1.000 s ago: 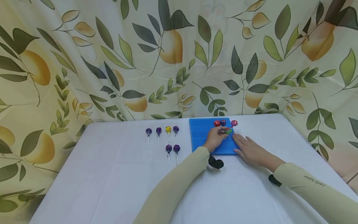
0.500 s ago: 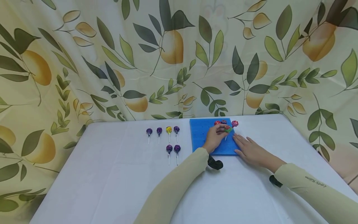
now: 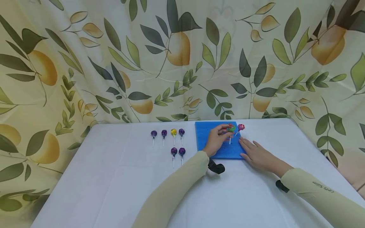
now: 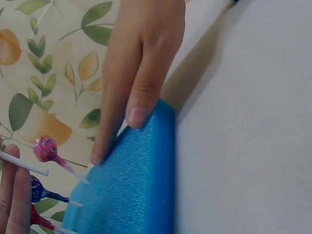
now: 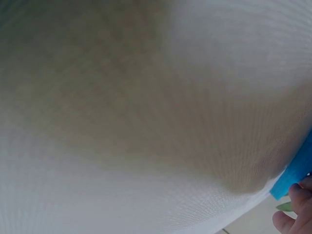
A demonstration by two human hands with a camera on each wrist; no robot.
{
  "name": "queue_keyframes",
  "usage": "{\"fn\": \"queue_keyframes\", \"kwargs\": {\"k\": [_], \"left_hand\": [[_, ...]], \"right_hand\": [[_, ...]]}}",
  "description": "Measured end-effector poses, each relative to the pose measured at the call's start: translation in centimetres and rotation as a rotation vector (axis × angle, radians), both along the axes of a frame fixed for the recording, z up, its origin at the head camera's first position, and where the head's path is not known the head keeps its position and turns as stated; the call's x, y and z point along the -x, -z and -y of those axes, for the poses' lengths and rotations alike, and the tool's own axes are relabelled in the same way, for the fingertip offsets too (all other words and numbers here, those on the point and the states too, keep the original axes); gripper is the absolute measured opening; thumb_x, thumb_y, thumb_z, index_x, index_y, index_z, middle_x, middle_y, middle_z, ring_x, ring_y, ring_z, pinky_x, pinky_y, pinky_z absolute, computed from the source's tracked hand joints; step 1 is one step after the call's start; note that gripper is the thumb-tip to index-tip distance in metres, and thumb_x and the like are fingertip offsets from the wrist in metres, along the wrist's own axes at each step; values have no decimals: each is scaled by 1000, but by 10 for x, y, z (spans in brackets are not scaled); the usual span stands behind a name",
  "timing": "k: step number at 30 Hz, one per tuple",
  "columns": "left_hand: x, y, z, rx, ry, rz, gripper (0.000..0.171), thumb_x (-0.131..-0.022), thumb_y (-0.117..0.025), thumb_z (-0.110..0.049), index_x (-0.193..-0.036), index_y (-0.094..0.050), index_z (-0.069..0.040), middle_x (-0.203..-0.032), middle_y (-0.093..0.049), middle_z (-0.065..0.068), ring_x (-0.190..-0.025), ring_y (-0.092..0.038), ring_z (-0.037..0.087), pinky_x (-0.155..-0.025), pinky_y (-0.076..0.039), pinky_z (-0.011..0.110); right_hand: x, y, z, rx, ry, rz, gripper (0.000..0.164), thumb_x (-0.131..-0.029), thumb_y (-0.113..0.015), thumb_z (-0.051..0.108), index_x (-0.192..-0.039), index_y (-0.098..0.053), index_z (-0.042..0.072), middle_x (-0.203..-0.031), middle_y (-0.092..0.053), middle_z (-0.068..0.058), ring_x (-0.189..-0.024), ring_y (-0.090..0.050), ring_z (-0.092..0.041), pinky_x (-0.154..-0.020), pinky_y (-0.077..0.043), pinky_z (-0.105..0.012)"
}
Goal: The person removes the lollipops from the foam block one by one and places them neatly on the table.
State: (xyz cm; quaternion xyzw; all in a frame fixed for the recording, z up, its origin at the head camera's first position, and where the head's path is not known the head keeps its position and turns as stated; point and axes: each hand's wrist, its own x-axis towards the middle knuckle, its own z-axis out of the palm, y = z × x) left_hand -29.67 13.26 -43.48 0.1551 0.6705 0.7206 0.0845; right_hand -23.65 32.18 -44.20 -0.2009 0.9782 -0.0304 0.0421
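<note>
At far left, on the white table (image 3: 114, 180), lie 6 wrapped lollipops in 2 rows. The upper row holds 4, in order 2 purple (image 3: 164, 133), 1 yellow (image 3: 174, 132) and 1 purple (image 3: 181, 131); the lower row holds 2 purple (image 3: 174, 151). Next comes a blue foam board (image 3: 202, 141). Above it the left hand (image 3: 215, 139) pinches a green-and-red lollipop (image 3: 231, 128), its stick pointing down, the tip raised clear of the foam. The left wrist view shows 1 red lollipop (image 4: 37, 219) and 1 dark blue lollipop (image 4: 37, 189) standing in the board. A pink lollipop (image 3: 241, 127) leans at the far right corner. At right, the right hand (image 3: 259, 155), fingers extended and ungrasping, touches the board's right edge.
</note>
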Motion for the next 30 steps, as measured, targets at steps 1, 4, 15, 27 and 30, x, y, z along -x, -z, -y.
{"fn": "queue_keyframes", "kwargs": {"k": [1,4,15,27,30], "left_hand": [[-1,-2,2,-6,9,-4,33,-89,-63,-14,-121,-60,-11,-107,-70,10,-90,-70,18,-75,-57,25],[-5,-8,10,-10,35,-17,34,-89,-63,-11,-122,-60,-8,-108,-69,14,-92,-70,22,-75,-57,25],[-19,-28,45,-12,36,53,34,-84,-68,-6,-117,-64,-6,-106,-69,16,-89,-71,22,-78,-57,32],[-29,-33,105,75,-20,72,37,-83,-69,-8,-119,-61,-5,-108,-68,19,-82,-70,16,-78,-58,34],[-30,-32,122,120,-48,65,38,-83,-70,-9,-120,-60,-6,-108,-68,18,-82,-70,15,-76,-58,31]], "right_hand": [[0,0,0,0,-1,-2,66,-98,-43,37,-143,-26,-8,-151,-25,-27,-138,-25,-44,-110,-19,-64],[0,-1,1,8,0,6,65,-99,-43,36,-143,-26,-9,-151,-24,-28,-138,-25,-44,-110,-18,-64],[0,1,-1,5,14,37,69,-98,-42,41,-145,-24,-7,-152,-21,-26,-139,-22,-43,-111,-16,-63],[-1,-5,0,30,10,59,70,-98,-44,41,-145,-22,-6,-153,-20,-26,-140,-19,-44,-111,-14,-64],[0,-3,-1,29,10,58,71,-98,-43,42,-145,-22,-6,-153,-20,-26,-140,-19,-44,-111,-14,-64]]}}
